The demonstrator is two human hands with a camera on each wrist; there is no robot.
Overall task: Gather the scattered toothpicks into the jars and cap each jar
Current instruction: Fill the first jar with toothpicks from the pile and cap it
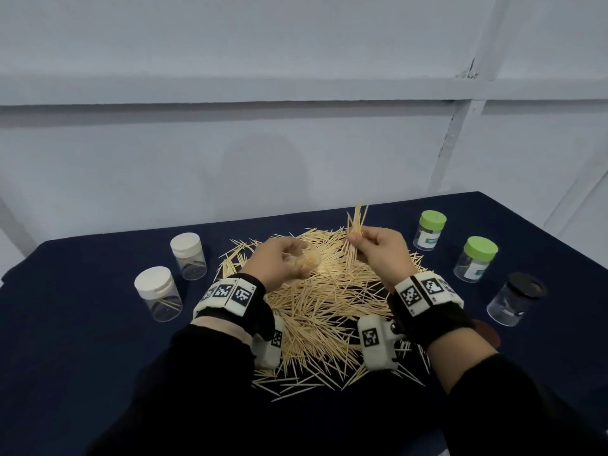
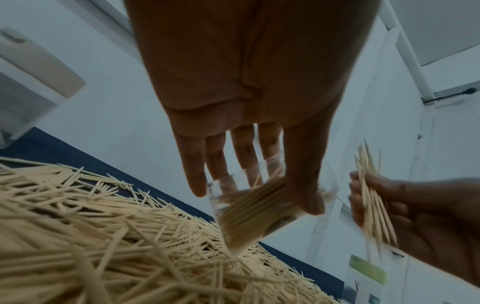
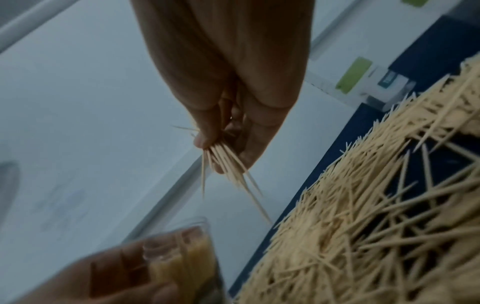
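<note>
I see my left hand (image 1: pixel 283 261) wrapped around an uncapped clear jar (image 2: pixel 249 211), packed with toothpicks and tilted over the middle of the pile (image 1: pixel 329 307). My right hand (image 1: pixel 378 248) pinches a loose bundle (image 1: pixel 357 222) upright just beside the jar's mouth, tips fanning above the fingers (image 2: pixel 363 197). Both wrists hover above the dark worktop (image 1: pixel 82 284). The pile spreads across the worktop's centre. 2 white-capped jars (image 1: pixel 158 291) stand toward the left edge; 2 green-capped jars (image 1: pixel 477 256) and 1 black-capped jar (image 1: pixel 516 297) stand toward the right edge.
</note>
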